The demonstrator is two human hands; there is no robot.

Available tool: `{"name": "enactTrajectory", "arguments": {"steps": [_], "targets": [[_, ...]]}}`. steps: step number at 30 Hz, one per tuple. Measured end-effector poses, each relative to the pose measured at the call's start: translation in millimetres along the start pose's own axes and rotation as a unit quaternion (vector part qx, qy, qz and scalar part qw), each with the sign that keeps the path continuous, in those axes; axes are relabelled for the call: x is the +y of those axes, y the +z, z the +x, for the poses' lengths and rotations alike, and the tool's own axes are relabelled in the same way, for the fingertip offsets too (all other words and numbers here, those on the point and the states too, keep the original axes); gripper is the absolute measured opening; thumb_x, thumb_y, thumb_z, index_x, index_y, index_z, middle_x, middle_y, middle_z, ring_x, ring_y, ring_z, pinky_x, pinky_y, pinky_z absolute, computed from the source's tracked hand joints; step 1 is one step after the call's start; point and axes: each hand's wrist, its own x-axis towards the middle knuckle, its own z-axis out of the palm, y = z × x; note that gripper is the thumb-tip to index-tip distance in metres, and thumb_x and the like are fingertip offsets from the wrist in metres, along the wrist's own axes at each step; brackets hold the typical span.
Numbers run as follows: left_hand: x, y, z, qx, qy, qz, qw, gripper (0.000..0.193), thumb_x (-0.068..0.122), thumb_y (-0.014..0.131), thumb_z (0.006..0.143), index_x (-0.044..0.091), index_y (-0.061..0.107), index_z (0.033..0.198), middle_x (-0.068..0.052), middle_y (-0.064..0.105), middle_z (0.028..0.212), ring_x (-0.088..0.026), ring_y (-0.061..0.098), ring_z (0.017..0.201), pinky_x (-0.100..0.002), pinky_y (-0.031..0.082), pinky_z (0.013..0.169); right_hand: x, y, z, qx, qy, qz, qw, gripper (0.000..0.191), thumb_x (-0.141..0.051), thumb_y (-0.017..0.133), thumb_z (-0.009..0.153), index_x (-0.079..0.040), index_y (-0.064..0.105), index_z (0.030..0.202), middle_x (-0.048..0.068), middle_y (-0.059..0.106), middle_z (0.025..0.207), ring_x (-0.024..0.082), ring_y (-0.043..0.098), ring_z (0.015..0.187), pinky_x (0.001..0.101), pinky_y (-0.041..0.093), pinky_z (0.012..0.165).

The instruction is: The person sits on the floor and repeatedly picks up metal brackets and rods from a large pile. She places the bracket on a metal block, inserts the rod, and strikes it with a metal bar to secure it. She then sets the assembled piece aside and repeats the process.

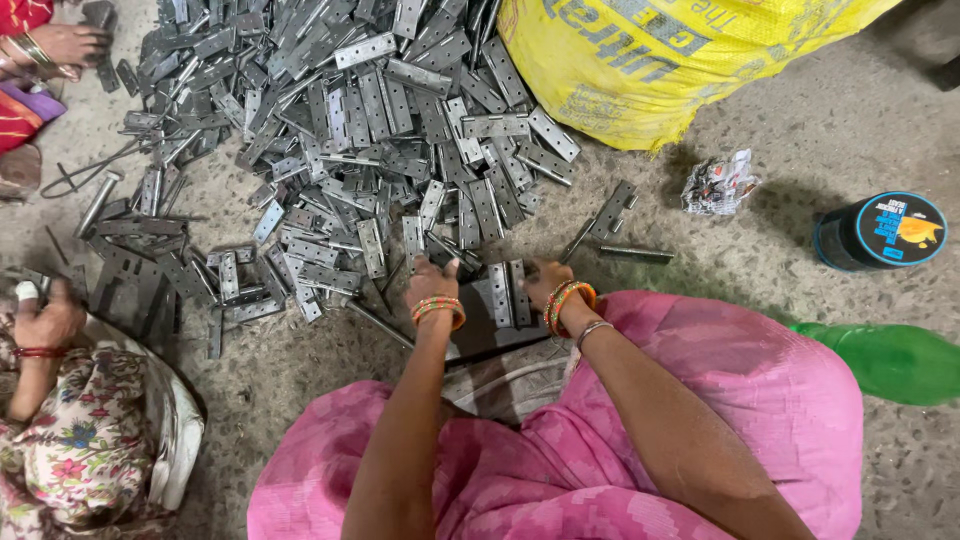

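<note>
Two hands at the floor: left hand (432,283) closed on a hinge leaf (497,293), right hand (546,281) gripping its far edge. Risk: sharp edges nicking fingers; loose hinge pile (370,140) could slide in.

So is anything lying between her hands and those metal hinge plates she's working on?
Nothing visible. The left hand and right hand both rest directly on the hinge plates at the near edge of the big pile.
</note>
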Motion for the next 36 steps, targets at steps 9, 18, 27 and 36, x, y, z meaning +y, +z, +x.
{"name": "enactTrajectory", "arguments": {"steps": [9, 18, 27, 36], "targets": [[28, -17, 8, 0.001, -0.069, -0.091, 0.994, 0.040, 0.012, 0.074, 0.082, 0.002, 0.063, 0.119, -0.028, 0.069, 0.116, -0.046, 0.068, 0.109, -0.051, 0.056, 0.092, -11, -11, -2, 0.154, -0.012, 0.163, 0.975, 0.023, -0.014, 0.068, 0.088, -0.013, 0.073, 0.111, 0.014, 0.078, 0.102, 0.029, 0.076, 0.096, 0.0385, 0.058, 0.087], [-12, -47, 0, -0.019, 0.023, -0.640, 0.767, 0.032, 0.000, 0.064, 0.096, -0.001, 0.056, 0.127, -0.016, 0.071, 0.101, -0.030, 0.070, 0.084, -0.037, 0.055, 0.069, -8, 4, 2, 0.098, 0.001, 0.134, 0.986, 0.022, -0.013, 0.068, 0.088, -0.012, 0.075, 0.109, 0.019, 0.075, 0.102, 0.036, 0.072, 0.098, 0.0437, 0.057, 0.088], [-12, -14, -44, 0.064, 0.244, -0.057, 0.966, 0.040, 0.025, 0.073, 0.086, -0.001, 0.059, 0.113, -0.029, 0.066, 0.074, -0.051, 0.065, 0.068, -0.057, 0.052, 0.062, -5, -58, 20, 0.087, -0.007, 0.134, 0.987, 0.027, -0.012, 0.063, 0.089, -0.014, 0.074, 0.114, 0.013, 0.077, 0.105, 0.028, 0.076, 0.098, 0.0384, 0.058, 0.090], [-30, -12, -65, 0.071, 0.173, -0.169, 0.968, 0.038, 0.021, 0.066, 0.095, -0.007, 0.054, 0.118, -0.031, 0.067, 0.077, -0.051, 0.066, 0.072, -0.058, 0.052, 0.064, -37, -45, -25, 0.071, -0.070, 0.083, 0.992, 0.026, -0.016, 0.065, 0.096, -0.016, 0.072, 0.121, 0.015, 0.076, 0.106, 0.029, 0.074, 0.095, 0.0402, 0.057, 0.085]]}}
